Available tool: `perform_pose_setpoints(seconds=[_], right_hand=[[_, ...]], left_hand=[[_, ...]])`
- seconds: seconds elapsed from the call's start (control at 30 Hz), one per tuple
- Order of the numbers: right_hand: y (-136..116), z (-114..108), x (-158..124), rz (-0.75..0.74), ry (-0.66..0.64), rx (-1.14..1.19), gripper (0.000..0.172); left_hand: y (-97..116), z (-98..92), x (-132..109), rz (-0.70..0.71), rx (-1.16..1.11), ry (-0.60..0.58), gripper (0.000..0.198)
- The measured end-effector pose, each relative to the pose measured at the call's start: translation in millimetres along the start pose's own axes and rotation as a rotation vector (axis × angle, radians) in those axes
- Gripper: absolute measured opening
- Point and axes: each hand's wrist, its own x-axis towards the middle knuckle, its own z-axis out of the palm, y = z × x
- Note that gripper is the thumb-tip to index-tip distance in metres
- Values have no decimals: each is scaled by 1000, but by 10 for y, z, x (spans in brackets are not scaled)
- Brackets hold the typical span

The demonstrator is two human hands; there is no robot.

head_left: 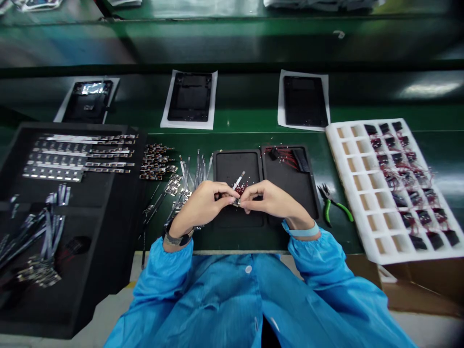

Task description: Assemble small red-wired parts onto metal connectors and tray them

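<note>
Between the fingertips of both hands is a small circuit board point(236, 202) with a pale flat ribbon cable point(238, 180) rising from it. My left hand point(210, 200) pinches its left side. My right hand point(270, 199) is closed at its right edge, thumb and forefinger together. Both hands are over a shallow black tray point(237, 162). Behind the fingertips lies a pile of small red and white pieces point(243, 187) in that tray. A second black tray point(290, 186) adjoins on the right, with red wires point(288, 157) and a black brush point(300, 160) in it.
Green-handled pliers point(333, 205) lie right of the trays. Beyond them, a white foam tray point(366, 193) holds black parts with red wires. Boards with ribbon cables point(172, 186) lie at left, beside a large black bin point(108, 203). Several black panels point(190, 96) rest on white sheets behind.
</note>
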Motion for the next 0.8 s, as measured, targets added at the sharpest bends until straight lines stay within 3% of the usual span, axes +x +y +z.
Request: perform_pose_setpoints(seconds=[0.23, 0.47, 0.8], right_hand=[[-10, 39, 4, 34, 14, 37, 27], [0, 100, 2, 15, 108, 63, 19], [10, 122, -1, 34, 120, 42, 11]], left_hand=[[-19, 16, -12, 1, 29, 5, 19], [-29, 59, -30, -5, 66, 84, 19], [22, 90, -44, -6, 128, 108, 20]])
